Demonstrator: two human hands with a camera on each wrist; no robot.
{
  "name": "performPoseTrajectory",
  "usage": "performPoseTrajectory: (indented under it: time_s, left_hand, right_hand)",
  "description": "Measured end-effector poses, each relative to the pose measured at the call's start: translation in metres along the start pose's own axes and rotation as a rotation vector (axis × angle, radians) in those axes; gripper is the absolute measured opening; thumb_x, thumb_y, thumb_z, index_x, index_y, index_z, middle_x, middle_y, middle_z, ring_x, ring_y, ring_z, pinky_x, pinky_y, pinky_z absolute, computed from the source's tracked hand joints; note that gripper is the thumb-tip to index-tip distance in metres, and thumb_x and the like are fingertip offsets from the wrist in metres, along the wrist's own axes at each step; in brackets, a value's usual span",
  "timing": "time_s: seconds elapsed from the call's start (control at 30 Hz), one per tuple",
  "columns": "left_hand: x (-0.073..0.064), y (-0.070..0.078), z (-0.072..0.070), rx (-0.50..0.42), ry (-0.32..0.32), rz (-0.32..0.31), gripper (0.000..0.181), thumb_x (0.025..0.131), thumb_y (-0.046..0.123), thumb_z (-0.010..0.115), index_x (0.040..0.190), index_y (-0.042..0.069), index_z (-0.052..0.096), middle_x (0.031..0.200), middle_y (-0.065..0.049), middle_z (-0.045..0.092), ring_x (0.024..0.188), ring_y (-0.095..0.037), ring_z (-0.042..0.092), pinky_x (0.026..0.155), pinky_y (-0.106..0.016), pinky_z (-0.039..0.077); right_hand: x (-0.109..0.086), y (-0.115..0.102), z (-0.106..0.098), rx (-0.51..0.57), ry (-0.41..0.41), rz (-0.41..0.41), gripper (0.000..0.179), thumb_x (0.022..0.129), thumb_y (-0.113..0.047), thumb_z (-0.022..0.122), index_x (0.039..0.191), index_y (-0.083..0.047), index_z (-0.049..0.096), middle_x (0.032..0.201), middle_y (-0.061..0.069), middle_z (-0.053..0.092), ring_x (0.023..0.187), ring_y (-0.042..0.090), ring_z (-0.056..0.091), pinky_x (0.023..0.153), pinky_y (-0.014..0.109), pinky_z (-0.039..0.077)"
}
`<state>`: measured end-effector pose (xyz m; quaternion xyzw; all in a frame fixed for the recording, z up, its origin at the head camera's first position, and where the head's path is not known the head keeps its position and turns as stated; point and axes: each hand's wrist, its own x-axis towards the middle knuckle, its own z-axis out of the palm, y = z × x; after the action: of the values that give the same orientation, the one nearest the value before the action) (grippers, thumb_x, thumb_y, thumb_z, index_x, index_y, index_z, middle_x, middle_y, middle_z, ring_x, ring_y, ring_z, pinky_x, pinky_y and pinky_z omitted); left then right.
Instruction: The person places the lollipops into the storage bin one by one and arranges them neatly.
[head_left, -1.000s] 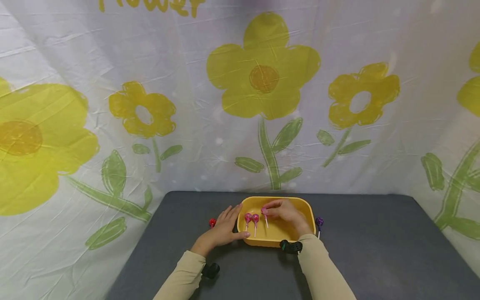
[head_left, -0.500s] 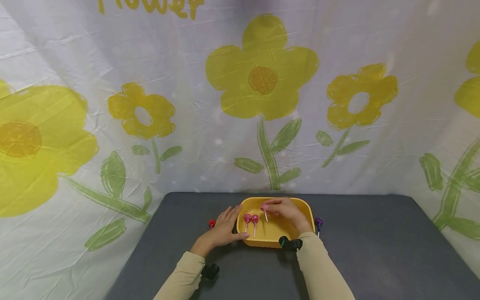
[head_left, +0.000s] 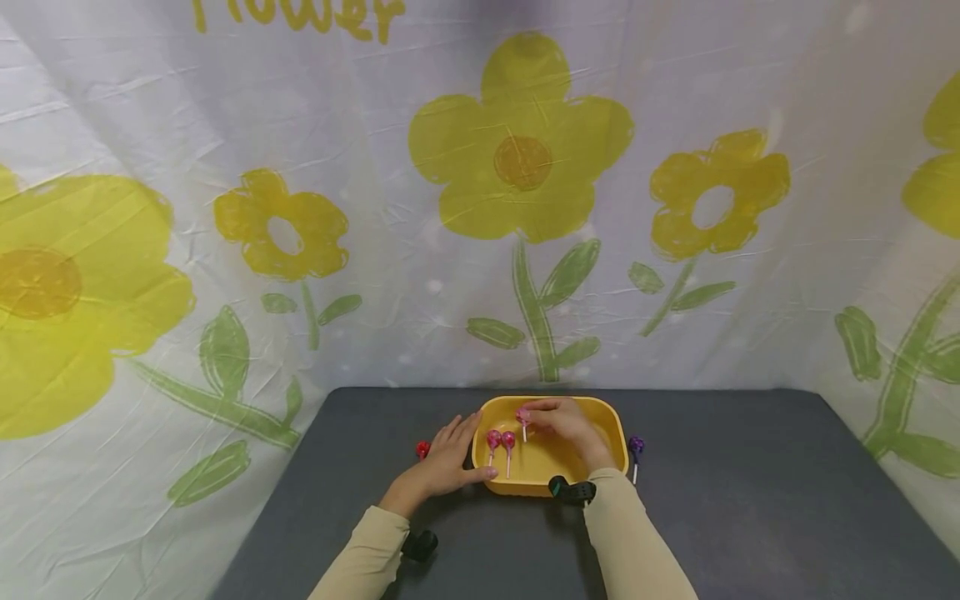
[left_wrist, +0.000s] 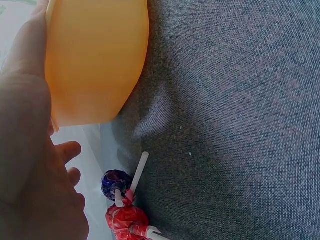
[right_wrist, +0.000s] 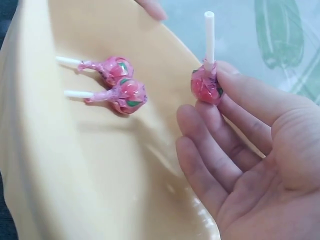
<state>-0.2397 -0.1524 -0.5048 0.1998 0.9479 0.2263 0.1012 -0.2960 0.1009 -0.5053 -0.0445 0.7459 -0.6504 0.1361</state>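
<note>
My right hand (head_left: 562,423) pinches a pink lollipop (right_wrist: 206,86) by its wrapped head, over the inside of a yellow plastic bin (head_left: 536,488). In the right wrist view its white stick points up and the other fingers are loosely bent. Two more pink lollipops (right_wrist: 131,96) lie side by side on the bin's floor, heads close together. Across the bin's left end rests my left hand (head_left: 438,467), fingers straight along the far side and thumb at the near side. The left wrist view shows the bin's outer wall (left_wrist: 97,60) beside this hand.
Left of the bin, a red lollipop (left_wrist: 127,222) and a dark purple lollipop (left_wrist: 116,184) lie close together on the grey table (head_left: 720,500). Another purple lollipop (head_left: 637,445) lies right of the bin. A flower-printed cloth (head_left: 420,317) hangs behind the table.
My right hand has shifted slightly left with the pink lollipop, closer to the two in the bin. The left hand has stayed at the bin's left end.
</note>
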Motion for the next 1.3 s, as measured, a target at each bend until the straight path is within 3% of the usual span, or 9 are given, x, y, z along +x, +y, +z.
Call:
performPoseTrajectory:
  time_s: [0.23, 0.4, 0.53, 0.67, 0.93, 1.13, 1.3]
  left_hand:
    - [-0.001, -0.001, 0.000, -0.024, 0.019, 0.035, 0.109, 0.084, 0.072, 0.059, 0.161, 0.015, 0.007, 0.165, -0.015, 0.022, 0.154, -0.042, 0.010, 0.122, -0.064, 0.008]
    - [0.000, -0.002, 0.000, -0.013, 0.016, 0.037, 0.111, 0.083, 0.075, 0.056, 0.161, 0.015, 0.006, 0.165, -0.015, 0.022, 0.154, -0.042, 0.009, 0.122, -0.064, 0.008]
    - [0.000, -0.001, 0.000, -0.012, 0.008, 0.023, 0.108, 0.084, 0.071, 0.060, 0.161, 0.017, 0.006, 0.166, -0.013, 0.021, 0.155, -0.040, 0.009, 0.123, -0.063, 0.008]
    - [0.001, -0.001, 0.001, -0.004, 0.008, 0.018, 0.107, 0.085, 0.067, 0.062, 0.161, 0.017, 0.006, 0.165, -0.012, 0.022, 0.155, -0.039, 0.010, 0.123, -0.062, 0.010]
    - [0.001, 0.000, 0.000, -0.017, 0.012, 0.015, 0.106, 0.086, 0.065, 0.063, 0.161, 0.018, 0.005, 0.166, -0.012, 0.021, 0.155, -0.039, 0.010, 0.124, -0.061, 0.009]
    - [0.000, 0.001, 0.000, -0.028, 0.012, 0.016, 0.106, 0.086, 0.066, 0.063, 0.161, 0.018, 0.005, 0.166, -0.011, 0.021, 0.155, -0.039, 0.009, 0.124, -0.061, 0.009]
    - [0.001, 0.000, 0.000, -0.017, 0.010, 0.012, 0.106, 0.085, 0.067, 0.062, 0.161, 0.019, 0.005, 0.166, -0.011, 0.021, 0.155, -0.039, 0.010, 0.124, -0.061, 0.009]
  right_hand:
    - [0.001, -0.018, -0.004, -0.106, -0.021, 0.000, 0.034, 0.091, -0.027, 0.073, 0.114, -0.003, 0.074, 0.100, 0.006, 0.078, 0.088, 0.022, 0.073, 0.082, 0.032, 0.060]
    - [0.002, -0.035, -0.008, -0.186, -0.050, -0.011, 0.034, 0.092, -0.029, 0.071, 0.115, -0.003, 0.073, 0.105, 0.009, 0.077, 0.101, 0.034, 0.072, 0.090, 0.041, 0.059]
    - [0.006, -0.039, -0.013, -0.253, -0.062, -0.023, 0.033, 0.093, -0.028, 0.070, 0.115, -0.004, 0.073, 0.104, 0.011, 0.077, 0.105, 0.036, 0.071, 0.094, 0.046, 0.057]
    - [0.011, -0.040, -0.018, -0.327, -0.073, -0.046, 0.029, 0.092, -0.025, 0.071, 0.112, -0.004, 0.074, 0.100, 0.010, 0.078, 0.099, 0.031, 0.073, 0.092, 0.047, 0.057]
    - [0.017, -0.045, -0.020, -0.443, -0.136, -0.127, 0.021, 0.088, -0.023, 0.075, 0.102, -0.007, 0.077, 0.090, 0.006, 0.078, 0.076, 0.009, 0.069, 0.082, 0.045, 0.058]
    - [0.020, -0.046, -0.015, -0.471, -0.156, -0.136, 0.019, 0.085, -0.026, 0.078, 0.097, -0.010, 0.079, 0.088, 0.003, 0.078, 0.077, 0.009, 0.065, 0.084, 0.050, 0.057]
    - [0.019, -0.044, -0.012, -0.496, -0.155, -0.138, 0.016, 0.085, -0.025, 0.078, 0.095, -0.013, 0.079, 0.091, 0.002, 0.078, 0.078, 0.010, 0.063, 0.081, 0.046, 0.057]
